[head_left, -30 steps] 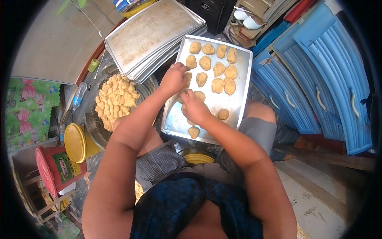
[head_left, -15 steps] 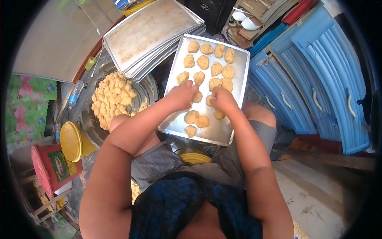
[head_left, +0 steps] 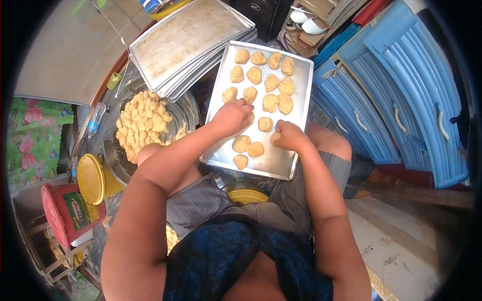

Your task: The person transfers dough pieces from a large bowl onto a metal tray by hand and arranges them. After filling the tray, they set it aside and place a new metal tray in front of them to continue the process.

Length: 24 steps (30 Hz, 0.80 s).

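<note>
A metal baking tray (head_left: 216, 153) lies across my lap with several pale yellow dough pieces on it, in uneven rows. My left hand (head_left: 232, 118) reaches over the tray's left side, its fingers curled over a dough piece (head_left: 250, 119) that they partly hide. On the right, my right hand (head_left: 291, 135) has its fingers bent around another dough piece (head_left: 275, 139), of which only the left edge shows. A single round dough piece (head_left: 265, 124) rests between the two hands. Closer to me, three dough pieces (head_left: 241, 161) lie grouped.
Left of the tray, a wide metal basin (head_left: 188, 108) holds a heap of cut dough (head_left: 143, 118). Stacked trays (head_left: 186, 45) stand behind it. A yellow bucket (head_left: 91, 178) and a red bucket (head_left: 55, 213) are at left, blue drawers (head_left: 401, 100) at right.
My right hand has moved slightly toward me and right, uncovering the dough piece between the hands. My left hand has shifted slightly right over its dough piece.
</note>
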{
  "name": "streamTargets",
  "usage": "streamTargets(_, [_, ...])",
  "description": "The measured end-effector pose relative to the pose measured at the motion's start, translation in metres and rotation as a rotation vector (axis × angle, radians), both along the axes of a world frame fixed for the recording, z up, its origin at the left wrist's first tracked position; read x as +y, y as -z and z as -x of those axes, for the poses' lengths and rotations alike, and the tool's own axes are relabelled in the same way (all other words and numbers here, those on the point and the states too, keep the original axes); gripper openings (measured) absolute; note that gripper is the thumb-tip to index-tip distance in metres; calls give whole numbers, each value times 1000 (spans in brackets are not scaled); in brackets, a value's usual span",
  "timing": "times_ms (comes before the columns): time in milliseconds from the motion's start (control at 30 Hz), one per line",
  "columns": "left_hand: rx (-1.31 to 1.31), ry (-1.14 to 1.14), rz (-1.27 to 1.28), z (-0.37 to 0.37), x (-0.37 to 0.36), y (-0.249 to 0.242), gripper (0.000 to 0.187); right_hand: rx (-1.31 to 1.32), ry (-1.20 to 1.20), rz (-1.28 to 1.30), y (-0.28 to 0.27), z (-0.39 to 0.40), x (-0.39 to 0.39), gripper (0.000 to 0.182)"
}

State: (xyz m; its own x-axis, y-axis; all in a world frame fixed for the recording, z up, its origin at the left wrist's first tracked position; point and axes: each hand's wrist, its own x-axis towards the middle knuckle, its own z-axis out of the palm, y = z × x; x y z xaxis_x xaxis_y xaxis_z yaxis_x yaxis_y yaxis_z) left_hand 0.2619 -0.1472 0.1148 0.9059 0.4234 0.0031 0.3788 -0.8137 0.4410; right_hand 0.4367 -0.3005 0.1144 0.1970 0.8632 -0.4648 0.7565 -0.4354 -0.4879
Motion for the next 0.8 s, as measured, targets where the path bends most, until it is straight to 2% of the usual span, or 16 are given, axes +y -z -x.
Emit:
streamTargets(67, [7,179,26,-4,-2,14,21,-28,4,-7,6,-4,1,38])
streamTargets(133, [10,162,16,-7,-4,10,21,-145,182,-161,-1,-5,4,35])
streamTargets(167, [62,173,38,-9,-4,8,21,-38,182,-133,-8,-9,-1,26])
streamTargets(200, [115,187,58,-11,-3,6,21,-41,184,-131,-13,-11,-1,26])
streamTargets(300, [19,195,-70,-13,-4,7,27,17,244,-72,-13,-22,5,24])
streamTargets(367, [-15,199,-42,-14,-8,4,31,-76,353,-228,0,-36,12,32])
streamTargets(400, [-50,208,-17,-16,-11,2,35,-73,355,-225,0,-36,15,32])
streamTargets(467, [-148,297,-71,-18,-19,3,38,-110,403,-472,2,-32,23,37])
streamTargets(533, [-245,381,-128,-20,-23,7,41,-105,388,-481,7,-28,29,36])
streamTargets(600, [-40,457,-29,-22,-26,15,40,-196,351,-340,7,-24,32,33])
streamTargets(667, [-55,454,-18,-25,-25,20,39,-197,345,-278,-1,-24,33,33])
streamTargets(733, [126,472,10,-32,-24,14,37,-201,342,-214,-3,-25,33,33])
streamTargets(800, [31,446,-10,-30,-23,14,35,-298,249,-447,-2,-26,34,36])
